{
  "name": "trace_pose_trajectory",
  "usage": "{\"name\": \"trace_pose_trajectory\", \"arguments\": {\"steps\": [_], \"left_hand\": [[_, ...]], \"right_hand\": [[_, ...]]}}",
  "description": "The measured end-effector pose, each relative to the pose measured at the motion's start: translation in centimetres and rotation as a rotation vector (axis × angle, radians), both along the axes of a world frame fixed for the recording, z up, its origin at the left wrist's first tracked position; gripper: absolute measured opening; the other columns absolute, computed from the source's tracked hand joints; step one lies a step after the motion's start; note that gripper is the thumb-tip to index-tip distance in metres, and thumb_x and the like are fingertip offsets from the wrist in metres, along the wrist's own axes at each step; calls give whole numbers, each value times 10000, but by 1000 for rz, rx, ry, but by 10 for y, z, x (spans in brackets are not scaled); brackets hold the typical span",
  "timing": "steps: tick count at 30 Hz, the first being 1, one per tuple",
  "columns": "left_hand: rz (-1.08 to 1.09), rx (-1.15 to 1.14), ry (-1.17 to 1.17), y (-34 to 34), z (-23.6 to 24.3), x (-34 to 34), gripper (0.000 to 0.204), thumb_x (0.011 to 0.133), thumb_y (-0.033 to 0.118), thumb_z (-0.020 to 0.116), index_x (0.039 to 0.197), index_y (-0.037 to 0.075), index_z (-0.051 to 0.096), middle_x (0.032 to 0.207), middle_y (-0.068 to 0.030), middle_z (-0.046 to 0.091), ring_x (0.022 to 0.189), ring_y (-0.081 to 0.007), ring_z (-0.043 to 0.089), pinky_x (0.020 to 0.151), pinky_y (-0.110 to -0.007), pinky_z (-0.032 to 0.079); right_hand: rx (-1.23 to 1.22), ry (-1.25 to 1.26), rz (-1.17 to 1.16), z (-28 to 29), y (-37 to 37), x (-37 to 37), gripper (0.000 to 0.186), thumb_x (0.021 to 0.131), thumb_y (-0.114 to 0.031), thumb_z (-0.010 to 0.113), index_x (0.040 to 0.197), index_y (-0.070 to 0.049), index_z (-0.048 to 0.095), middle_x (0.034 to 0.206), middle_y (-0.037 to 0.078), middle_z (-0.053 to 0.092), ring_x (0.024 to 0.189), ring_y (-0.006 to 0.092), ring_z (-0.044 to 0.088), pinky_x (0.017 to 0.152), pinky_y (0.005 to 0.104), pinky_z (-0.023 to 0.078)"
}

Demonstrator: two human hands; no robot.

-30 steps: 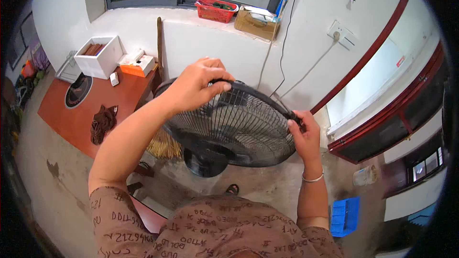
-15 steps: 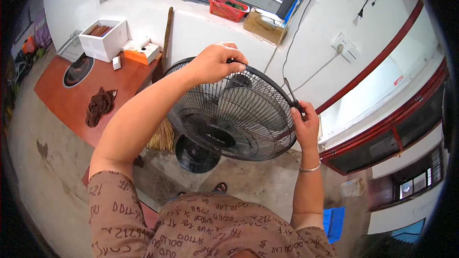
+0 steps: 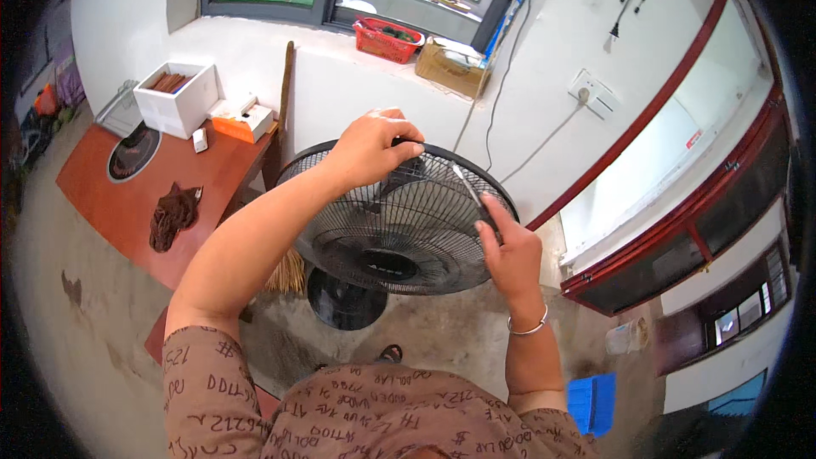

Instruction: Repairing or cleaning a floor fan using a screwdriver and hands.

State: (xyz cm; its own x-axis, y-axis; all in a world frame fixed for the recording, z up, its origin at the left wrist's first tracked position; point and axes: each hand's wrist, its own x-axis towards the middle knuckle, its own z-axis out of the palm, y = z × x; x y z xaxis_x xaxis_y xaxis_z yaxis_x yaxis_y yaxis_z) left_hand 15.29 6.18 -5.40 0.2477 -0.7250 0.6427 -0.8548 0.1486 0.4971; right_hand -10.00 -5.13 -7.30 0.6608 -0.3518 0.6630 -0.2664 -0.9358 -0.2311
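Note:
A black fan with a round wire grille is tilted in front of me, above its dark round base. My left hand is closed over the top of the grille's rim. My right hand is closed on a thin tool, apparently a screwdriver, whose metal shaft points up and left across the grille's right side. The tool's handle is mostly hidden by my fingers.
At left, a red-brown desk holds a white box, an orange-white box and a brown cloth. A broom stands behind the fan. A window sill bears a red basket. A blue crate lies at lower right.
My right hand has moved left from the rim onto the grille, with the tool now showing. The fan's front has tilted, showing more of its centre. My left hand still grips the rim.

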Motion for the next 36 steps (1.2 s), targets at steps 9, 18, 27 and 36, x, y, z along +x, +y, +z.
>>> {"name": "trace_pose_trajectory", "arguments": {"steps": [9, 18, 27, 36], "left_hand": [[-6, 105, 68, 4, 10, -12, 181, 838, 165, 692, 969, 41, 710, 893, -105, 618, 860, -249, 615, 767, -349, 485], [4, 83, 94, 3, 10, -14, 180, 838, 129, 697, 984, 26, 709, 891, -96, 608, 855, -221, 597, 788, -327, 465], [-12, 96, 128, 6, 12, -15, 188, 836, 136, 699, 983, 20, 715, 884, -103, 617, 824, -226, 593, 751, -333, 465], [-6, 116, 93, 5, 14, -18, 197, 848, 132, 685, 1008, 21, 716, 910, -95, 624, 882, -214, 603, 798, -328, 464]], "right_hand": [[84, 218, -64, 30, 28, -17, 328, 896, -227, 615, 1213, -143, 610, 620, 162, 611, 593, 363, 623, 562, 467, 486], [263, -67, 38, -6, 29, -5, 370, 904, -171, 615, 1261, -81, 580, 852, 211, 667, 714, 375, 649, 607, 440, 499], [337, -194, -2, -14, 28, 19, 391, 911, -145, 603, 1297, -99, 560, 794, 208, 653, 682, 378, 641, 599, 443, 493], [244, 29, 61, 10, 37, -4, 403, 903, -140, 598, 1305, -161, 577, 609, 150, 575, 531, 322, 578, 539, 396, 454]]}}
